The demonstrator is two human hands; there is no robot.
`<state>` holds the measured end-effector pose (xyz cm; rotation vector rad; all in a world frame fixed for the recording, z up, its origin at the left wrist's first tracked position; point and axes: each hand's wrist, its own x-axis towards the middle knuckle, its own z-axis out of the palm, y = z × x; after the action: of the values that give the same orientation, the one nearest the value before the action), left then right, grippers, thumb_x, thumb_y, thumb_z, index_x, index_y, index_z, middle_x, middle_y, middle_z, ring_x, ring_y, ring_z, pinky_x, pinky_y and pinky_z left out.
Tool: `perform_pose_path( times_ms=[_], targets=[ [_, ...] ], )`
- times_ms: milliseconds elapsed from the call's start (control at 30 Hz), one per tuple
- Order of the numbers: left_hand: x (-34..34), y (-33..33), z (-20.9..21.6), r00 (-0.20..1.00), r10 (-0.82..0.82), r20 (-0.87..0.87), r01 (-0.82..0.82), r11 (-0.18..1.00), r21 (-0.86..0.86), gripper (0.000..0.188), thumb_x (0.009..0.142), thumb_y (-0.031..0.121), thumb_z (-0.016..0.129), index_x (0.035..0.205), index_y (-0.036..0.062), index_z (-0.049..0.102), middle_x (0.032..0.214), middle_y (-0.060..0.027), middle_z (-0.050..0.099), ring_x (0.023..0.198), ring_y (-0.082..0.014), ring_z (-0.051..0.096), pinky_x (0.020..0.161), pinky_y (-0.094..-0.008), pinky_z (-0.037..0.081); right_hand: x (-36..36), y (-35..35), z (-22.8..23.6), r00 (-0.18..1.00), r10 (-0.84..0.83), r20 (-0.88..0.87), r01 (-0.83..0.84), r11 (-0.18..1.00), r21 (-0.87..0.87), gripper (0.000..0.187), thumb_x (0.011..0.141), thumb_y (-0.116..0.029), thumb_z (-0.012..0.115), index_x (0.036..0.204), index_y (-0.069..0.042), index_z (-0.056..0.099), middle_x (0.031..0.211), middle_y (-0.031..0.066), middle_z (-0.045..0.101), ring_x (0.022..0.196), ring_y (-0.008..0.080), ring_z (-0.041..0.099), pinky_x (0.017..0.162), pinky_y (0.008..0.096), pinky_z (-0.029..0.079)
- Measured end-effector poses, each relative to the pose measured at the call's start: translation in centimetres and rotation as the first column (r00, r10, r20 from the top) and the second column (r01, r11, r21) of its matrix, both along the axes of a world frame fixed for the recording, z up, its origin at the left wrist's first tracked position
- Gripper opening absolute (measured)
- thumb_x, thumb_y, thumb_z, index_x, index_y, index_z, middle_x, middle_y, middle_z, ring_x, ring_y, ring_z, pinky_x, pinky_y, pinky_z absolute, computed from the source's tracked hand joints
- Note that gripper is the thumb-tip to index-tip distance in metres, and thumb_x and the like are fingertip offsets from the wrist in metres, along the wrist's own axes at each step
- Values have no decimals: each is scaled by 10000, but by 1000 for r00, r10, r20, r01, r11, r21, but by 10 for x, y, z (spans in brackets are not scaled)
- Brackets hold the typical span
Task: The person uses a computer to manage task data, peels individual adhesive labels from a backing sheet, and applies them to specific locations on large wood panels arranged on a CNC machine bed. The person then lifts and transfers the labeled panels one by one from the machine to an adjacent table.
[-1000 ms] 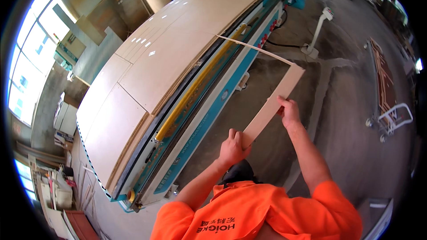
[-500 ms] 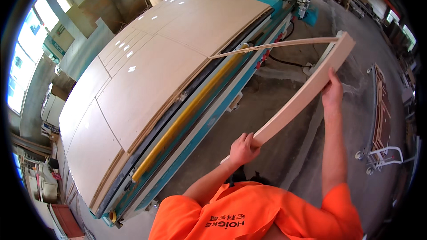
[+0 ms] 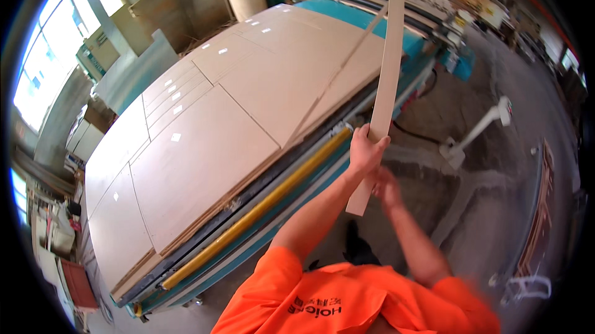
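Note:
A long pale wooden board (image 3: 385, 80) rises in front of me, its far end over the machine's teal end. My left hand (image 3: 367, 150) is closed round its lower part, the thumb across its face. My right hand (image 3: 387, 188), smeared by motion, is beside the board's lower end; whether its fingers grip it cannot be made out. From near the board's top a thin wooden offcut strip (image 3: 347, 64) slants down across the cut sheet (image 3: 204, 154). That pale sheet lies on the machine bed, divided by cut lines and dotted with small white labels.
Along the bed's near side runs a yellow bar (image 3: 260, 210) above teal rails. A white pedestal stand (image 3: 480, 126) stands on the floor to the right. Farther right is a trolley (image 3: 536, 216) holding upright boards. A metal-and-glass window side lies far left, near a grey panel (image 3: 139, 74).
The board has swung left and more upright, from over the floor to the bed's edge. My left hand has moved up; my right hand has dropped from its upper part to near the lower end.

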<state>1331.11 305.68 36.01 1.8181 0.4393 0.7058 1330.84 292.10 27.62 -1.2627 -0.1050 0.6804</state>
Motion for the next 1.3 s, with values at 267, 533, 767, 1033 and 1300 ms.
perform_pose_path(
  times_ms=[267, 533, 767, 1033, 1300],
  targets=[
    [-18, 110, -61, 933, 218, -288, -168, 968, 187, 644, 750, 320, 647, 1237, -47, 441, 1229, -220, 457, 1182, -341, 418, 995, -373, 342, 186, 159, -66, 850, 44, 525, 205, 891, -406, 363, 828, -311, 533, 813, 46, 594, 726, 199, 610, 683, 262, 590, 644, 377, 456],
    [-369, -11, -170, 161, 601, -783, -821, 522, 232, 525, 746, 342, 585, 1117, -27, 549, 1054, -217, 568, 1017, -350, 527, 881, -411, 424, 342, 222, -146, 968, 114, 223, -37, 945, -324, 373, 843, -317, 589, 954, 34, 647, 867, 83, 653, 742, 162, 565, 696, 326, 466],
    [-492, -254, -229, -127, 158, -979, -981, -166, 101, 389, 669, 252, 644, 851, -92, 634, 782, -218, 642, 758, -311, 645, 672, -375, 495, 214, 160, -122, 641, 224, 734, 190, 880, -434, 305, 817, -161, 588, 1059, 26, 575, 974, 158, 600, 868, 260, 572, 787, 343, 454],
    [-540, -198, -271, 291, 466, -836, -948, 256, -187, 423, 721, 373, 637, 896, -11, 612, 877, -204, 622, 852, -285, 616, 732, -366, 472, -159, 197, -86, 311, 652, 692, -541, 720, -435, 299, 738, -39, 582, 1036, -26, 569, 962, 88, 540, 815, 189, 545, 730, 276, 459],
    [-733, -187, -209, -201, 738, -644, -959, -282, -24, 431, 805, 385, 548, 971, -1, 643, 955, -194, 636, 903, -290, 615, 793, -355, 464, -449, 220, -52, -289, 789, 543, -844, 57, -533, 223, 746, -58, 596, 962, -4, 606, 889, 89, 614, 780, 164, 597, 696, 279, 484]
  ],
)
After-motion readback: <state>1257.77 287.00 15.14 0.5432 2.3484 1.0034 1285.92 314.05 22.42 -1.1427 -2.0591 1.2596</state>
